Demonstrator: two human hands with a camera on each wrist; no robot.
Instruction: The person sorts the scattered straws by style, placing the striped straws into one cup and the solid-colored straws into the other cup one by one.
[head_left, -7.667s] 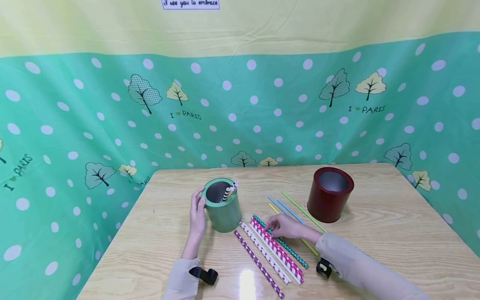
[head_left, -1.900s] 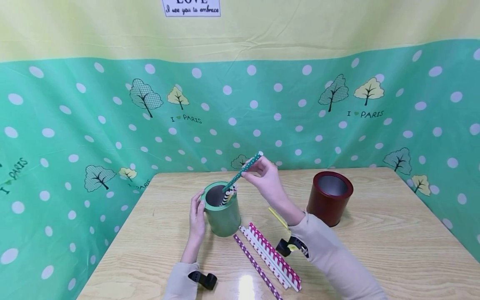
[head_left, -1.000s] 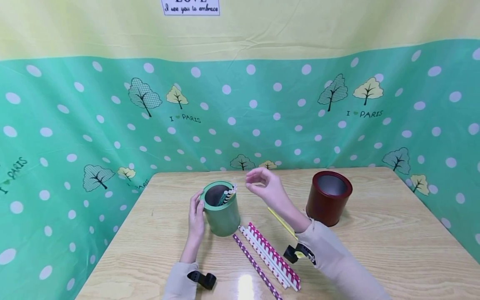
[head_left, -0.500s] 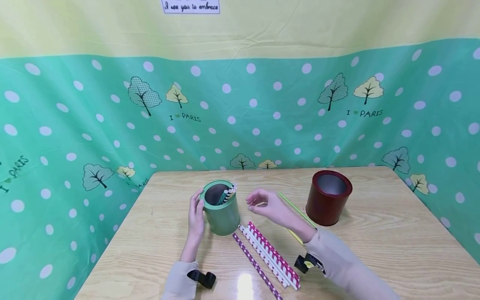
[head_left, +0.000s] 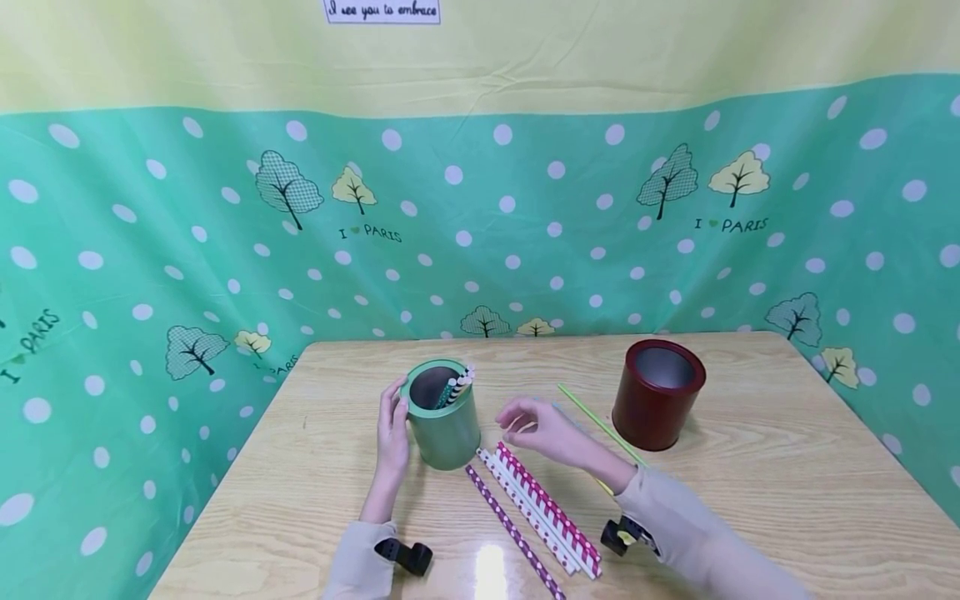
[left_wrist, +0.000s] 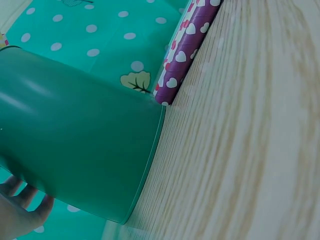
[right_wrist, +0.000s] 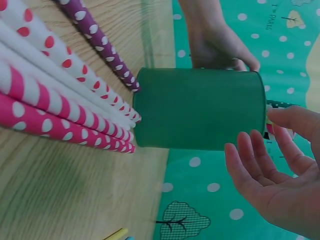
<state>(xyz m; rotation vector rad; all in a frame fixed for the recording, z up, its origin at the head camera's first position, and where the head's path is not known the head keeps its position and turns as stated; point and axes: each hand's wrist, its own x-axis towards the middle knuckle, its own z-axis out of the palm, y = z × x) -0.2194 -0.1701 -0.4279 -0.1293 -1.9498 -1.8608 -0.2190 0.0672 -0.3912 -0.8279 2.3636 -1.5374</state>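
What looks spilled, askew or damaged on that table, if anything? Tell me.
Nothing stands out: the green can and dark red can stand upright on the table, and the visible stretches of the loose straws look straight and undamaged.

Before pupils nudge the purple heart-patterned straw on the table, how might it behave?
The purple straw would probably stay stiff, since it lies straight. It may roll, looking round and lying unheld on the table. It's likely light, being slender.
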